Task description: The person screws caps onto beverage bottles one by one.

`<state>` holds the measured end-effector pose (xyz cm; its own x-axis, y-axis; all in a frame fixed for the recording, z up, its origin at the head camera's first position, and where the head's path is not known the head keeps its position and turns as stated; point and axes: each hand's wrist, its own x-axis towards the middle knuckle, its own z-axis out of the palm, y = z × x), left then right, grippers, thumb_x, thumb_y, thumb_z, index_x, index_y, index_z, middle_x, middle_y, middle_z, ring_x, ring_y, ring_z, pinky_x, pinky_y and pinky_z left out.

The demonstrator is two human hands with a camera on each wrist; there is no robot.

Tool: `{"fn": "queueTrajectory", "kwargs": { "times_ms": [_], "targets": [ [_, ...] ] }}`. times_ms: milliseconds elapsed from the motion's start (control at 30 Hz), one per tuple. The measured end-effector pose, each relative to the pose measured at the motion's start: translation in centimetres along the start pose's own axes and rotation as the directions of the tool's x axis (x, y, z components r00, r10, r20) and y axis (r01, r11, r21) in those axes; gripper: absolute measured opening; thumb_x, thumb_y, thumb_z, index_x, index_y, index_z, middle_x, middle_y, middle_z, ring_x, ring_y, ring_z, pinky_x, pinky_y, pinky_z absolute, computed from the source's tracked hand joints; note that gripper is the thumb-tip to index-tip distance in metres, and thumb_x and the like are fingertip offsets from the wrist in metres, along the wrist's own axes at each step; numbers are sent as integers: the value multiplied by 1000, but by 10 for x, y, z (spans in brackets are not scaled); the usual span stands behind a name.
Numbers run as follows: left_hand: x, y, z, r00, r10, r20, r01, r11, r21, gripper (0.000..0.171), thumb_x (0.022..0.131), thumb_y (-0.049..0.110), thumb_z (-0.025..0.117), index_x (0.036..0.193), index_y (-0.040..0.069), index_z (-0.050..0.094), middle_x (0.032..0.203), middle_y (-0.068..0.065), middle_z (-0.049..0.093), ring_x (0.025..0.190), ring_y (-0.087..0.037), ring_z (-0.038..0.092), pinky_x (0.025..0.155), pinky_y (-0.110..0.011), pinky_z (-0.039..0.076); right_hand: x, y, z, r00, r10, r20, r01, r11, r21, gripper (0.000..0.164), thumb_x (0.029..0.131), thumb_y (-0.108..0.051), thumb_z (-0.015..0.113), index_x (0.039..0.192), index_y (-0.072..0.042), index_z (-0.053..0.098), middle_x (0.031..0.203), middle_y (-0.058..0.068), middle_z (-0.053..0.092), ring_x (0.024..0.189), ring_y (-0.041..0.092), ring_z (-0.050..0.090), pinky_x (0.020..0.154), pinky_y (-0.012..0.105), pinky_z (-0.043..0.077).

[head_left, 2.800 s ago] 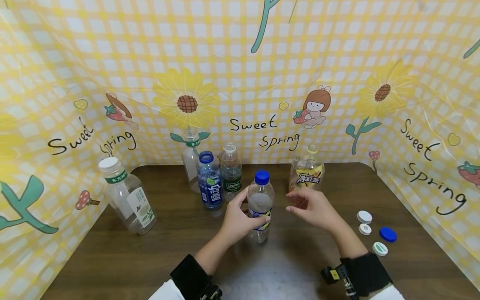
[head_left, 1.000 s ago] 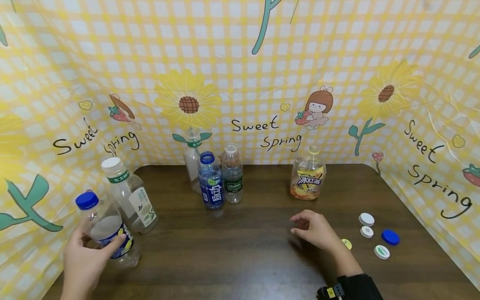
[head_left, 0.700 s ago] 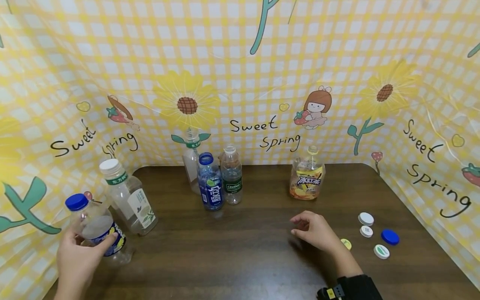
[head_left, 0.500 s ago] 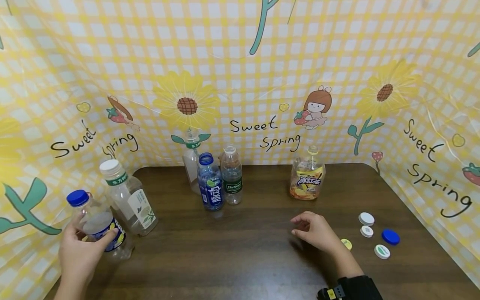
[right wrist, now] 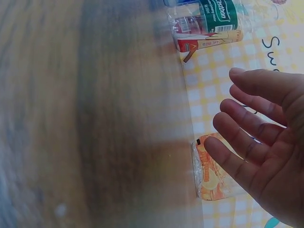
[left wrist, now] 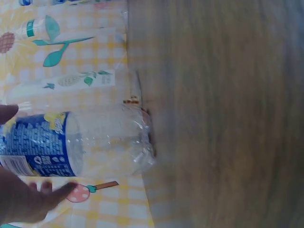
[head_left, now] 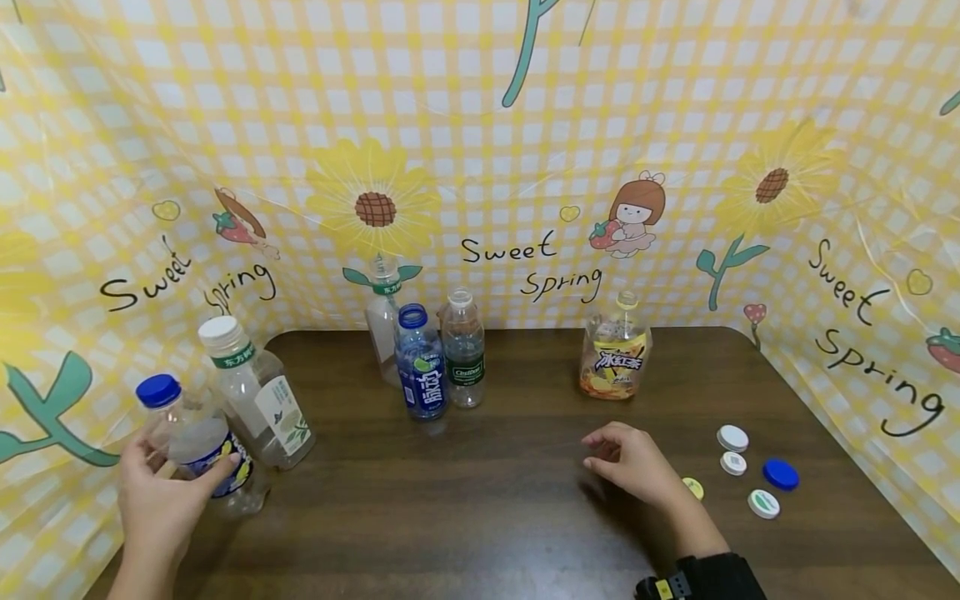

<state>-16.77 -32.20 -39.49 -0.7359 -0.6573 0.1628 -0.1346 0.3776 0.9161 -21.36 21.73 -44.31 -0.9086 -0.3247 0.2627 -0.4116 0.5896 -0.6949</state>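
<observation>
My left hand (head_left: pixel 161 500) stands loosely around a clear plastic bottle (head_left: pixel 198 450) with a blue cap and a blue-and-yellow label. Its thumb lies over the label; in the left wrist view the other fingers (left wrist: pixel 31 197) appear spread apart from the bottle's side. That bottle stands upright at the table's left, right beside a larger clear bottle (head_left: pixel 262 408) with a white cap. Nearer the middle, my right hand (head_left: pixel 630 462) holds nothing, its fingers relaxed in the right wrist view. A yellow cap (head_left: pixel 693 488) lies partly hidden behind the right wrist.
Uncapped bottles stand at the back: a blue one (head_left: pixel 422 375), a green-labelled one (head_left: pixel 465 362), a tall clear one (head_left: pixel 381 321) and a yellow-labelled tea bottle (head_left: pixel 615 358). White caps (head_left: pixel 732 438) and a blue cap (head_left: pixel 781 474) lie at right. Checked cloth (head_left: pixel 525 167) surrounds the table.
The left hand has carried the blue-capped bottle from the middle to the left, and its fingers have loosened slightly. The right hand has come down nearer; a yellow cap now shows by its wrist.
</observation>
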Motion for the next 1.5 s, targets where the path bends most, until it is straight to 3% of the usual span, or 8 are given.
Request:
{"fn": "queueTrajectory", "kwargs": {
  "times_ms": [100,267,367,500,700,833,1000,1500],
  "targets": [
    [-14,11,4,970,134,-204,-156,983,-93,98,69,9,86,148,22,30,134,1,36,126,-14,35,107,-32,32,0,-1,-1,1000,4,-4,-4,1000,-7,20,83,-8,76,100,0,70,96,9,66,79,15,63,68,31,54],
    [-52,53,24,733,418,-537,-561,818,-130,67,67,10,82,125,3,49,114,11,43,106,-5,44,91,-21,36,-1,-2,-3,1000,26,-13,-26,1000,-16,18,85,-9,75,100,-1,71,96,8,66,80,15,63,69,30,54],
    [-57,62,47,669,528,-524,-682,716,-149,57,63,8,81,110,-10,55,106,10,48,97,-6,49,87,-20,39,-2,-2,-2,999,28,-21,-28,1000,-12,17,85,-8,75,99,-1,71,95,8,66,80,15,63,69,30,54],
    [-48,59,83,712,651,-261,-698,697,-166,69,61,3,85,118,-15,49,106,-4,54,97,-14,51,86,-22,43,-1,-2,0,1000,18,-22,-18,1000,-6,17,85,-7,74,99,1,71,95,10,66,79,15,63,68,28,54],
    [-32,64,144,830,504,237,-471,863,-183,95,69,12,89,143,-1,31,129,-24,44,120,-37,45,99,-48,42,0,-3,1,999,32,-31,-32,999,2,16,85,-6,74,99,2,70,96,12,66,78,15,63,67,27,53],
    [-21,69,177,822,394,411,-356,919,-169,101,73,23,87,149,5,22,140,-23,37,131,-37,37,106,-50,36,0,-3,-1,999,46,-24,-46,999,0,17,85,-6,73,100,2,70,96,12,66,79,16,63,67,27,53],
    [-17,74,201,807,375,456,-315,927,-204,105,74,23,86,152,9,18,146,-22,32,135,-37,34,110,-49,31,-1,-2,-2,998,58,-19,-59,998,-6,17,86,-8,73,101,1,71,97,9,66,80,17,63,68,28,53],
    [-12,73,228,838,410,360,-357,911,-205,95,74,15,86,148,11,27,144,-19,39,134,-33,36,109,-49,33,1,-1,2,998,65,-15,-65,998,6,17,86,-7,73,100,1,70,97,12,66,80,17,63,67,27,52]
  ]
}}
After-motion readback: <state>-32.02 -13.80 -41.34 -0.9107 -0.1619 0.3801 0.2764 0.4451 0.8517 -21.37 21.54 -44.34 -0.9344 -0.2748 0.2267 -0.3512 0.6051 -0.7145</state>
